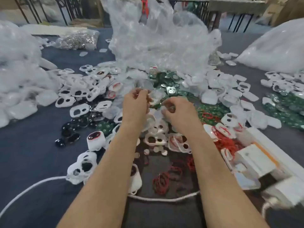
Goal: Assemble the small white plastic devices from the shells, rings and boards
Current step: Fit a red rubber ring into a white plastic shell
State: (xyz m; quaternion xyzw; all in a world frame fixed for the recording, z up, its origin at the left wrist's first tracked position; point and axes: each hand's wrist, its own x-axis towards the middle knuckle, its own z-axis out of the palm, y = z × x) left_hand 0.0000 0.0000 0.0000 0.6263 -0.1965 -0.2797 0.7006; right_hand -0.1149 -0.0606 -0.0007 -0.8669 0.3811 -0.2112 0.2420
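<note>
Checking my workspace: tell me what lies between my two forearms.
Head view: white shells with holes, a few small pale discs and loose red rings lie on the dark table between the left forearm and the right forearm.

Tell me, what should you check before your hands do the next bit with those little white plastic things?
1. The left hand pinches a small clear plastic piece: ok.
2. What the right hand holds in its curled fingers: cannot tell, blurred.
3. Pile of green circuit boards just beyond both hands: ok.
4. Heap of thin red rings beside the right hand: ok.
5. The white plastic shells with two holes lie heaped to the left: ok.
</note>
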